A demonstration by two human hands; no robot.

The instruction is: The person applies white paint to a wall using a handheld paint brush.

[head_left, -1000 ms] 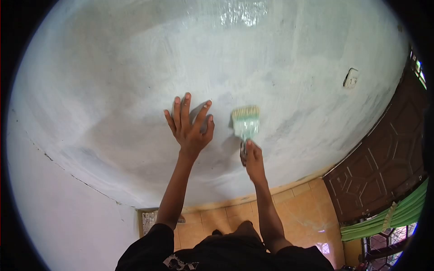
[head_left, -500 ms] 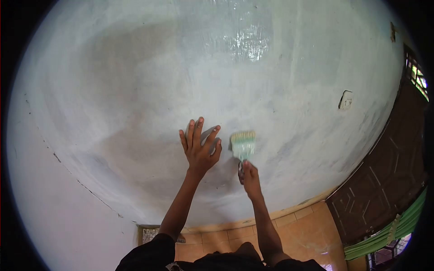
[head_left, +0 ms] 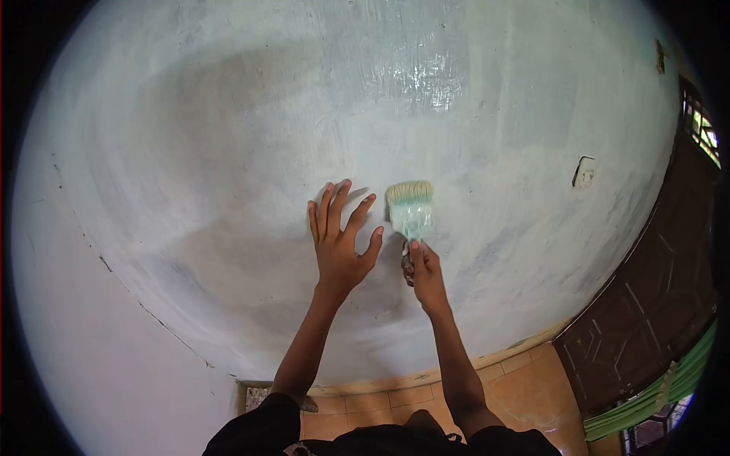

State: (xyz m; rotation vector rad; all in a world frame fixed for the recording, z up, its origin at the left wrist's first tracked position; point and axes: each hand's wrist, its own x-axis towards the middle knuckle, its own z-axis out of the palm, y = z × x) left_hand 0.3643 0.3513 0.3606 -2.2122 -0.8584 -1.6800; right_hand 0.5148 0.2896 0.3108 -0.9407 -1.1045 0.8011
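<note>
A wide paintbrush [head_left: 411,207] with pale bristles and a paint-smeared, greenish-white body points up the wall. My right hand [head_left: 425,275] grips its handle from below, thumb along the front, with paint on the fingers. To the left of the brush, my left hand [head_left: 340,245] is spread over the wall, fingers apart and pointing up, nothing held. The wall [head_left: 251,258] is whitish with grey and brownish patches. Above both hands a wet, shiny streak of paint [head_left: 433,76] catches the light.
A switch plate [head_left: 584,172] sits on the wall at right. Farther right stands a dark brown panelled door [head_left: 646,304] with a green curtain [head_left: 661,399] below it. Orange floor tiles [head_left: 525,387] run along the wall's foot. A crack [head_left: 160,319] marks the left corner.
My right hand has moved the paintbrush up the wall. My left hand has shifted slightly up and right, its thumb now farther out.
</note>
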